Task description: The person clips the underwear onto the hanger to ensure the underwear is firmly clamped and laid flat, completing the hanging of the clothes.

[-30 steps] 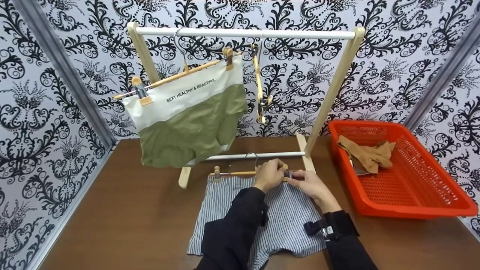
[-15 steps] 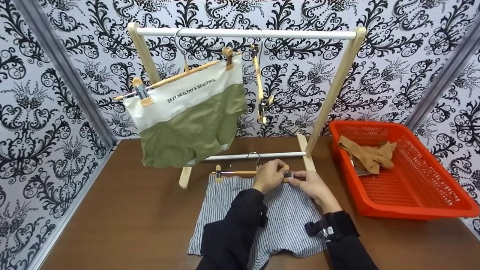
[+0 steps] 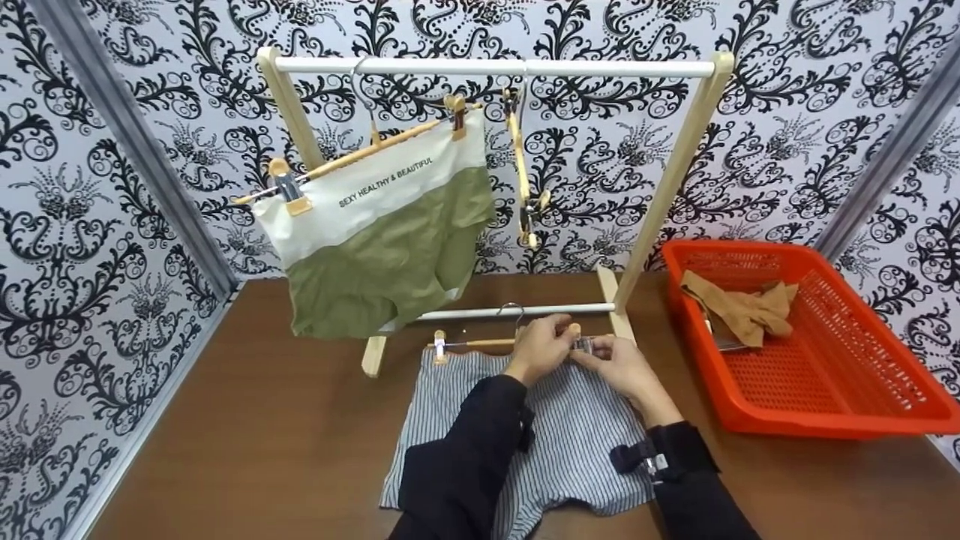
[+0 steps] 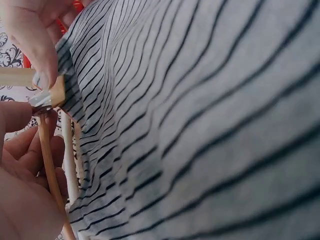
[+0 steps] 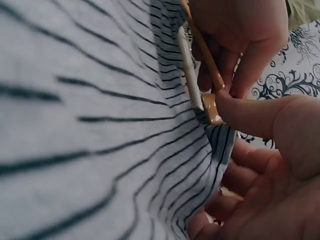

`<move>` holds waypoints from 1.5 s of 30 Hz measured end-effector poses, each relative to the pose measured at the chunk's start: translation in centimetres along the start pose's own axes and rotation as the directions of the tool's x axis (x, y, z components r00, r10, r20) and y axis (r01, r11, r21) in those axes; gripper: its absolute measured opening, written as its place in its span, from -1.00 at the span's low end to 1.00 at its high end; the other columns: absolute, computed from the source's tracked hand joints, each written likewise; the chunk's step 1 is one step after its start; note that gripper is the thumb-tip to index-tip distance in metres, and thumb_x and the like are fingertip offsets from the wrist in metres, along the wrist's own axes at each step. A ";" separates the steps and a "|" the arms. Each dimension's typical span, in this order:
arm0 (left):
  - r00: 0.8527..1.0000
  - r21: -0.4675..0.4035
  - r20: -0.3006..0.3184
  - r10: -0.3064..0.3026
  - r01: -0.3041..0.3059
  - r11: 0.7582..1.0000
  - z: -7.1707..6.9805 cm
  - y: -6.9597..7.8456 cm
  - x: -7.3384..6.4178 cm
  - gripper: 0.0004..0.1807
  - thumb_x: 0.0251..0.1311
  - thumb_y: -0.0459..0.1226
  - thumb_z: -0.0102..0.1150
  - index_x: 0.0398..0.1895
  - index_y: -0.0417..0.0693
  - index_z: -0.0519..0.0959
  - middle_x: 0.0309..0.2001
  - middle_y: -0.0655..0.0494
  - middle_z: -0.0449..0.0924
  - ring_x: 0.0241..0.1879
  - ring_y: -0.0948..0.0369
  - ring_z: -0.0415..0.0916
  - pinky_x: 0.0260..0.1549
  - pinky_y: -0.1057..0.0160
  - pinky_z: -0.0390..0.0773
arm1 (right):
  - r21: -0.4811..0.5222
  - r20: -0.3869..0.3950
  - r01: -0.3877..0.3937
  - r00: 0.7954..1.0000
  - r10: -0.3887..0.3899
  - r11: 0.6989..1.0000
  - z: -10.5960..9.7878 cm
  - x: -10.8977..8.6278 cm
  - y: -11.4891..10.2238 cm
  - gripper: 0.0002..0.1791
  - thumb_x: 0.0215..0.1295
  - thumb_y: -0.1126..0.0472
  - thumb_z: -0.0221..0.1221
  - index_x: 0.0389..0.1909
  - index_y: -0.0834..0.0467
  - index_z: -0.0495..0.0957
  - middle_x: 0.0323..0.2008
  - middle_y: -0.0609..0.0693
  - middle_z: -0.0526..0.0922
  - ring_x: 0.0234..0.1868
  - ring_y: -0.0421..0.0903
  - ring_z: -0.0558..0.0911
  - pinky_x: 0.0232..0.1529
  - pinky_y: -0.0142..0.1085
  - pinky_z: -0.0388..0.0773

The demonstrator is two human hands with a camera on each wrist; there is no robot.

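Blue-and-white striped shorts (image 3: 581, 442) lie on the table, with a wooden clip hanger (image 3: 487, 343) along their waistband. The hanger's left clip (image 3: 439, 351) sits on the waistband. My left hand (image 3: 538, 351) pinches the right clip (image 3: 582, 343) by its upper end, with the hanger bar (image 4: 47, 160) passing along the fingers. From the other side my right hand (image 3: 622, 367) holds that clip, its thumb (image 5: 250, 112) on the clip and its other fingers behind the waistband. The hands partly hide the clip; whether it bites the cloth I cannot tell.
Behind the shorts stands a rack with a white top rail (image 3: 600, 67). Green-and-white shorts (image 3: 390, 247) and a bare clip hanger (image 3: 523, 165) hang from it. An orange basket (image 3: 847, 424) on the right holds a brown cloth (image 3: 750, 311).
The right clip and both hands' fingertips have risen slightly, and the hanger bar has shifted a little away from me. Both hands keep their hold. The head view has shifted slightly.
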State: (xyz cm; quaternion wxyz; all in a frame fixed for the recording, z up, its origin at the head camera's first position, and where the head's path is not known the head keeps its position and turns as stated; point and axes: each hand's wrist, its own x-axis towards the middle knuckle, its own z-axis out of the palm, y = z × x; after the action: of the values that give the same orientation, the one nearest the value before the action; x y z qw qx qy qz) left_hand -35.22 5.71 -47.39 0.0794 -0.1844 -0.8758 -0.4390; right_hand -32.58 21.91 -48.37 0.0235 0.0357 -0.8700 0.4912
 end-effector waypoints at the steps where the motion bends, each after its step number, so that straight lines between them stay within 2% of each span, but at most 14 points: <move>1: 1.000 0.009 -0.006 0.024 -0.024 1.000 -0.1 0.1 0.0 -0.64 0.45 -0.14 0.08 0.09 -0.18 0.67 -0.09 0.05 0.76 -0.01 0.10 0.66 0.14 0.00 0.46 | 0.005 -0.013 -0.003 1.000 0.003 1.000 -0.1 0.0 -0.1 -0.81 0.31 0.25 0.35 -0.26 0.34 0.68 -0.24 0.07 0.66 -0.27 -0.10 0.52 -0.24 -0.32 0.41; 5: 0.996 0.091 -0.018 0.090 -0.088 0.992 -0.4 0.3 0.1 -0.67 0.48 -0.10 0.01 -0.19 -0.12 0.68 -0.26 0.04 0.74 -0.12 0.01 0.62 -0.01 -0.02 0.43 | 0.037 -0.045 -0.005 0.999 0.007 0.999 -0.4 -0.1 -0.3 -0.89 0.34 0.35 0.29 -0.26 0.36 0.65 -0.26 0.08 0.66 -0.29 -0.10 0.52 -0.26 -0.32 0.40; 9: 0.996 0.159 0.016 0.092 -0.093 0.983 -0.8 0.7 0.1 -0.62 0.52 -0.08 -0.07 -0.19 -0.09 0.69 -0.18 0.05 0.74 -0.09 -0.03 0.56 -0.03 0.00 0.38 | 0.074 -0.053 -0.012 0.998 0.016 0.997 -0.5 -0.2 -0.4 -0.92 0.35 0.40 0.23 -0.24 0.38 0.62 -0.32 0.05 0.65 -0.32 -0.12 0.51 -0.28 -0.34 0.40; 12: 0.994 0.169 0.028 0.106 -0.109 0.980 -1.2 0.9 0.2 -0.64 0.52 -0.11 -0.06 -0.26 -0.04 0.71 -0.25 0.11 0.73 -0.15 0.03 0.58 -0.11 0.05 0.44 | 0.127 -0.034 -0.017 0.999 0.022 0.992 -0.6 -0.4 -0.7 -0.86 0.36 0.38 0.23 -0.18 0.42 0.61 -0.29 0.06 0.66 -0.31 -0.14 0.52 -0.28 -0.37 0.41; 14: 0.993 0.152 0.027 0.116 -0.119 0.981 -1.4 1.0 0.3 -0.66 0.51 -0.13 -0.03 -0.35 -0.02 0.67 -0.37 0.17 0.67 -0.23 0.11 0.58 -0.17 0.09 0.46 | 0.165 -0.012 -0.023 1.000 0.026 0.986 -0.8 -0.5 -0.8 -0.78 0.37 0.34 0.26 -0.11 0.44 0.60 -0.25 0.10 0.70 -0.29 -0.16 0.54 -0.26 -0.40 0.42; 16: 0.993 0.119 0.036 0.110 -0.114 0.986 -1.4 0.9 0.4 -0.67 0.51 -0.12 -0.02 -0.35 -0.01 0.67 -0.41 0.22 0.63 -0.27 0.18 0.56 -0.18 0.11 0.47 | 0.196 0.003 -0.035 0.999 0.035 0.980 -0.9 -0.5 -0.9 -0.70 0.36 0.28 0.29 -0.06 0.46 0.59 -0.21 0.13 0.73 -0.27 -0.18 0.55 -0.24 -0.42 0.43; 20: 0.994 0.056 0.059 0.090 -0.093 0.994 -1.3 0.9 0.5 -0.66 0.51 -0.09 -0.03 -0.22 0.00 0.72 -0.31 0.23 0.69 -0.22 0.24 0.58 -0.06 0.12 0.45 | 0.223 0.024 -0.067 0.998 0.064 0.972 -1.2 -0.4 -0.9 -0.60 0.36 0.23 0.32 0.00 0.49 0.57 -0.19 0.18 0.75 -0.27 -0.16 0.57 -0.24 -0.40 0.45; 23: 0.996 0.014 0.061 0.070 -0.071 0.997 -1.3 0.7 0.5 -0.63 0.53 -0.06 -0.06 -0.20 -0.02 0.71 -0.24 0.19 0.71 -0.13 0.22 0.60 0.07 0.00 0.38 | 0.232 0.019 -0.072 0.997 0.070 0.970 -1.2 -0.4 -0.9 -0.59 0.33 0.25 0.34 0.03 0.49 0.57 -0.18 0.19 0.76 -0.29 -0.15 0.61 -0.26 -0.39 0.50; 28: 0.998 -0.063 0.045 0.033 -0.030 0.998 -1.2 0.5 0.4 -0.61 0.56 -0.06 -0.09 -0.19 -0.05 0.69 -0.16 0.15 0.72 -0.02 0.17 0.61 0.20 -0.19 0.24 | 0.231 0.007 -0.029 1.000 0.028 0.973 -1.2 -0.4 -0.8 -0.65 0.32 0.31 0.33 0.00 0.50 0.62 -0.05 0.26 0.70 -0.30 -0.16 0.64 -0.28 -0.39 0.57; 34: 0.999 -0.087 0.037 0.007 -0.004 0.996 -0.8 0.4 0.5 -0.63 0.55 -0.09 -0.08 -0.10 -0.07 0.70 -0.03 0.09 0.73 0.06 0.12 0.61 0.26 -0.19 0.17 | 0.210 -0.002 0.017 1.000 -0.017 0.977 -1.3 -0.4 -0.6 -0.67 0.34 0.35 0.30 0.01 0.50 0.62 0.06 0.33 0.64 -0.25 -0.17 0.65 -0.25 -0.44 0.56; 41: 1.000 -0.088 0.009 -0.028 0.028 0.996 -0.7 0.6 0.5 -0.60 0.53 -0.04 -0.05 -0.21 -0.07 0.72 -0.14 0.12 0.76 -0.04 0.12 0.64 0.19 -0.11 0.23 | 0.199 0.000 0.039 0.999 -0.040 0.979 -1.7 -0.6 -0.9 -0.68 0.32 0.31 0.34 -0.02 0.46 0.65 0.05 0.30 0.65 -0.19 -0.17 0.62 -0.21 -0.45 0.52; 45: 0.998 -0.115 0.005 -0.058 0.058 0.992 -1.0 0.9 0.6 -0.61 0.52 -0.05 -0.02 -0.23 -0.08 0.72 -0.18 0.13 0.75 -0.05 0.15 0.63 0.26 -0.14 0.19 | 0.199 0.044 0.020 0.999 -0.029 0.980 -2.5 -0.7 -1.0 -0.67 0.34 0.27 0.33 0.00 0.43 0.66 -0.03 0.21 0.70 -0.19 -0.15 0.60 -0.20 -0.39 0.53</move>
State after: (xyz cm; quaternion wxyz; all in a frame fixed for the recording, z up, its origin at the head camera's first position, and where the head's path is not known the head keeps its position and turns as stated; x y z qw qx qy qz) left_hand -35.40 5.57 -45.94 0.0550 -0.1635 -0.8541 -0.4906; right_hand -31.76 23.59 -46.32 0.0058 0.0599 -0.8165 0.5742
